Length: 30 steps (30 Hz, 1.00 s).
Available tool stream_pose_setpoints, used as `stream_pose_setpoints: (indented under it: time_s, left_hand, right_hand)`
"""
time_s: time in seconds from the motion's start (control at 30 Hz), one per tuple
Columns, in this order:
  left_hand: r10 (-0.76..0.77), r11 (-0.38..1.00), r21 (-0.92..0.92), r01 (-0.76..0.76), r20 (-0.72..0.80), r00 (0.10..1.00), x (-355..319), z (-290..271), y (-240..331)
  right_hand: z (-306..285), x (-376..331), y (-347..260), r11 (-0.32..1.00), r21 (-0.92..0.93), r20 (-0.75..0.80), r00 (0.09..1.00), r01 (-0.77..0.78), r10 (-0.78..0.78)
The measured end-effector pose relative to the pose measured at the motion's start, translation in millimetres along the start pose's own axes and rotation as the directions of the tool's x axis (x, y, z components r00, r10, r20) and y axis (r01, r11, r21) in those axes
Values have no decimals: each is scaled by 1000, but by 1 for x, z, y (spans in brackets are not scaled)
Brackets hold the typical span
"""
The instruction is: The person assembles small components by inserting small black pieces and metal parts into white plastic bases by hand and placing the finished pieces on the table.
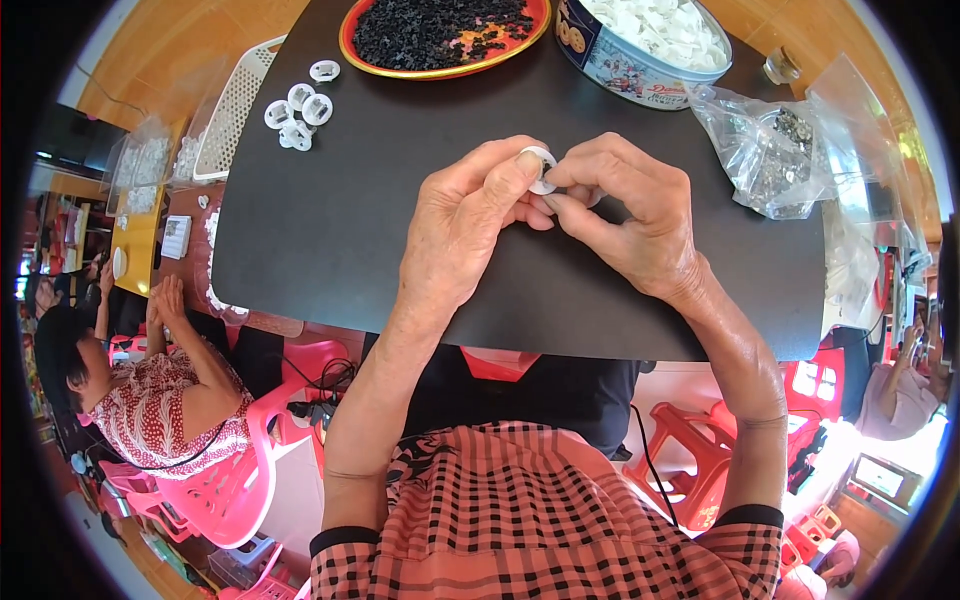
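Above the near half of the dark table, my left hand point(455, 225) pinches a small white round plastic part point(536, 188) between thumb and fingers. A dark piece shows inside its ring. My right hand point(640, 215) meets it from the right, thumb and forefinger drawn together at its edge; whatever is between those fingertips is too small to make out. Toward the far left lie several similar white round parts point(300, 105) with dark inserts. Beyond my hands stand a red tray with a gold rim point(400, 72) full of small black parts and a blue round tin point(635, 72) heaped with white plastic pieces.
A clear plastic bag point(745, 140) of small metal parts lies at the right edge of the table point(330, 220), near a small glass jar point(781, 66). At left are a white perforated basket point(240, 110) and a seated person point(170, 400). Red stools point(685, 460) stand below.
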<state>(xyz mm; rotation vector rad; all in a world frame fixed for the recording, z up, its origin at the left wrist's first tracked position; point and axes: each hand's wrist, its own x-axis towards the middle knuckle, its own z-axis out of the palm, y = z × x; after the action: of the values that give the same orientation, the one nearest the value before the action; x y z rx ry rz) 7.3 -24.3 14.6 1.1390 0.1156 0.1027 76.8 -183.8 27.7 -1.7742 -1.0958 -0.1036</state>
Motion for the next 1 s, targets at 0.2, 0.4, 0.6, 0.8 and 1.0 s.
stream_pose_setpoints:
  time_s: [0.2,0.4,0.6,0.8,1.0]
  left_hand:
    - [4,995,-99,-2,20,1000,0,-1,-1]
    - [49,995,-89,-50,-10,999,-1,0,-2]
    - [2,996,-93,0,23,1000,-1,1,-1]
    - [-20,995,-93,24,51,999,0,-2,-2]
    - [-66,988,-131,78,89,994,0,-2,0]
  right_hand:
    - [-2,1,0,1000,21,12,1000,14,-15]
    - [5,2,-1,996,2,-80,993,-84,84]
    - [4,2,3,998,13,-81,995,-59,60]
    - [1,2,3,997,-78,-53,999,-9,5]
    - [1,1,5,997,-71,-27,999,34,-36]
